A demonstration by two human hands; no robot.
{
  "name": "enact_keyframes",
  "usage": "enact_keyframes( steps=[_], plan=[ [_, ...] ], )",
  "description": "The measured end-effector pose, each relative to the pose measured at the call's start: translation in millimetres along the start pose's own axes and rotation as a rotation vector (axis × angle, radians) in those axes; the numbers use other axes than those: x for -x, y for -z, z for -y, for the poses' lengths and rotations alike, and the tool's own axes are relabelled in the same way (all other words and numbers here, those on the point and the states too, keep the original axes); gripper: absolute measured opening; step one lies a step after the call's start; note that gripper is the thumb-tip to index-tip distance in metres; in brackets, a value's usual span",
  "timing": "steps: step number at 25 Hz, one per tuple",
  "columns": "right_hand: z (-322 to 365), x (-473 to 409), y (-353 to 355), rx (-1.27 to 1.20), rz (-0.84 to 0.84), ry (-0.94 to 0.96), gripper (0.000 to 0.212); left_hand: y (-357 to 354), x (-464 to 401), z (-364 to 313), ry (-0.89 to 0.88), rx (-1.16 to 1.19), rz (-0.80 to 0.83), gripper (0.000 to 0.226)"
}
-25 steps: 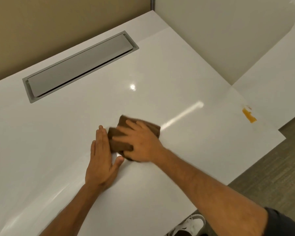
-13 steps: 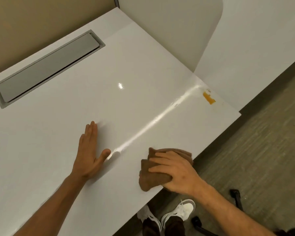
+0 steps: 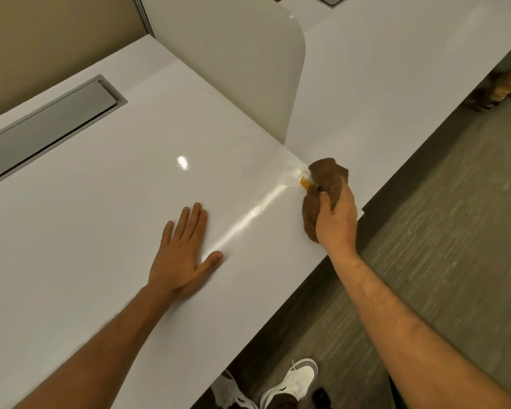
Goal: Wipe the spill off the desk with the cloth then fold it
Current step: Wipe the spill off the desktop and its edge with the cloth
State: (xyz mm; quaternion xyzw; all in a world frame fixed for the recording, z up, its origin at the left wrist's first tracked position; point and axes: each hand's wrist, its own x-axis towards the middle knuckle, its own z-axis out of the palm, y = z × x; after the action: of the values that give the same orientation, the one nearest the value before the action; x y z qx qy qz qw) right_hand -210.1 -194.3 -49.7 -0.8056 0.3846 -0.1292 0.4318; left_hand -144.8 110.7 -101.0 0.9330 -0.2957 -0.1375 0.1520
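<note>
A bunched brown cloth (image 3: 326, 178) is pressed on the white desk (image 3: 106, 202) near its right front corner, with my right hand (image 3: 335, 222) shut on it. Just left of the cloth a small orange spill (image 3: 303, 182) shows; the cloth covers part of it. A wet, shiny smear runs from there toward the middle of the desk. My left hand (image 3: 185, 252) lies flat on the desk with fingers spread, well left of the cloth, holding nothing.
A grey cable-tray lid (image 3: 45, 122) is set into the desk at the far left. A white rounded divider panel (image 3: 248, 69) stands behind the spill, with another desk (image 3: 396, 69) beyond it. Grey carpet (image 3: 440, 231) and my white shoes (image 3: 292, 382) are at the right front.
My right hand has carried the cloth from the desk's middle, along the front edge, up to the orange spill at the right corner. My left hand has stayed flat on the desk.
</note>
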Motion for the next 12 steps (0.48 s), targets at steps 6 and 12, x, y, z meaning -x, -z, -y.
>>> enact_keyframes(
  steps=[6, 12],
  plan=[
    [4, -34, -52, 0.582, -0.035, 0.135, 0.058, -6, -3, -3, 0.011, -0.055, -0.023, 0.092],
    [47, -30, -104, 0.322, 0.291, 0.484, 0.041, -3, -6, -4, 0.015, -0.055, 0.01, 0.094]
  ],
)
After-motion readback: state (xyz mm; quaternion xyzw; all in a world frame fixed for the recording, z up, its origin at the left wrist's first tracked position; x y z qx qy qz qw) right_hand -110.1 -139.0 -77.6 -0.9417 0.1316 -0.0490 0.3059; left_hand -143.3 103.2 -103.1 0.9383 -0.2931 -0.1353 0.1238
